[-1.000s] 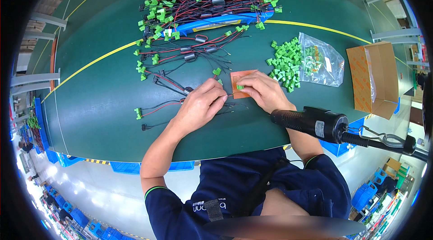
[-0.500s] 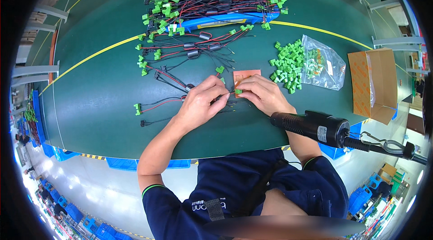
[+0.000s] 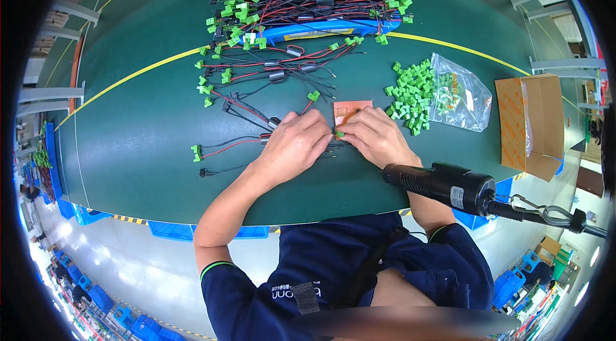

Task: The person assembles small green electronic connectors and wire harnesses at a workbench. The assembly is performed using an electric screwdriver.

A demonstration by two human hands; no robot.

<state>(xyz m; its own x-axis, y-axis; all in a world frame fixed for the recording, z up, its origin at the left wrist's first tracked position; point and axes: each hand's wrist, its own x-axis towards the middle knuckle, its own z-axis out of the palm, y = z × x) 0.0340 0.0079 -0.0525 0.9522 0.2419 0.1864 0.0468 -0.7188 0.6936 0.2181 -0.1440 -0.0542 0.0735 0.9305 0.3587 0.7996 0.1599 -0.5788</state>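
My left hand (image 3: 296,143) is closed in a pinch on a wire end of a cable harness. That harness trails left to a green connector (image 3: 196,153), and a dark cylinder (image 3: 264,138) sits on its wires. Facing it, my right hand (image 3: 378,137) pinches a small green terminal block (image 3: 339,134), and the wire tip meets it or lies close against it; the fingers hide which. Just behind the fingertips is a flat orange block (image 3: 345,107) with shapes cut into it. A black power screwdriver (image 3: 443,186) hangs over my right forearm, not gripped.
Loose green terminal blocks (image 3: 410,94) lie in a pile at the right, beside a clear plastic bag (image 3: 459,100) and an open cardboard box (image 3: 529,123). Several harnesses (image 3: 276,76) lie farther back. A blue bin (image 3: 301,30) heaped with harnesses stands behind them.
Both hands stay pinched together at the same spot, with only small finger shifts. The whole view has shifted slightly.
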